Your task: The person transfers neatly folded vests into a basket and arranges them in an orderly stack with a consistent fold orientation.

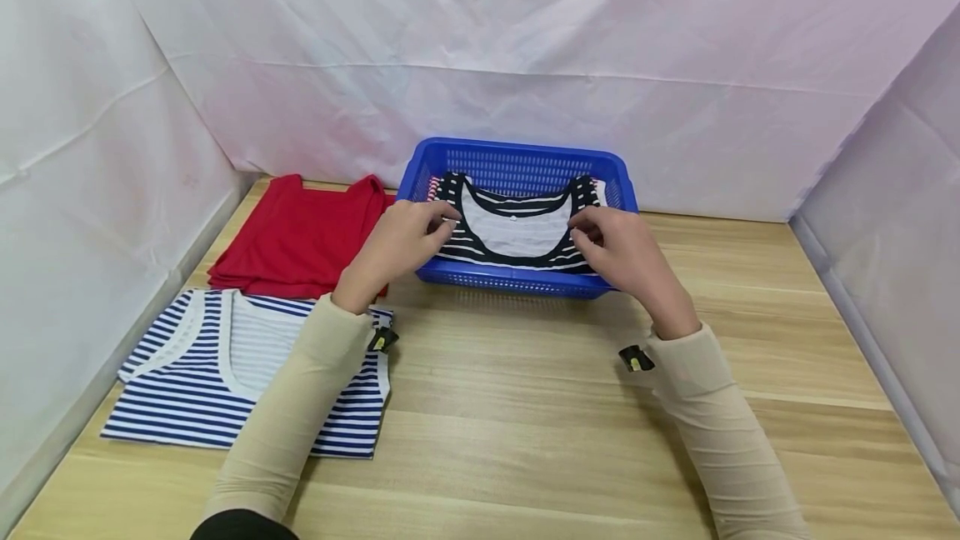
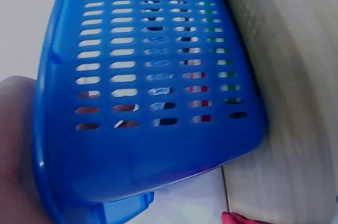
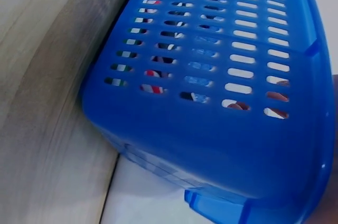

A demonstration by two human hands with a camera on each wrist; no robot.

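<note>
A folded black-and-white striped cotton top (image 1: pixel 517 232) is gripped by both hands (image 1: pixel 401 240) (image 1: pixel 622 252) inside the blue slotted plastic basket (image 1: pixel 517 158) — seemingly nearly settled; two tops — red (image 1: pixel 300 236), blue-striped (image 1: pixel 225 373) — remain on the counter (image 1: pixel 525 407).

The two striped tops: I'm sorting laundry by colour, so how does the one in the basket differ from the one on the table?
The black-striped top lies in the blue basket; the blue-striped top lies flat on the table. Both hands, left hand and right hand, grip the black-striped top; neither touches the blue-striped top. Both are sleeveless with white stripes.
</note>
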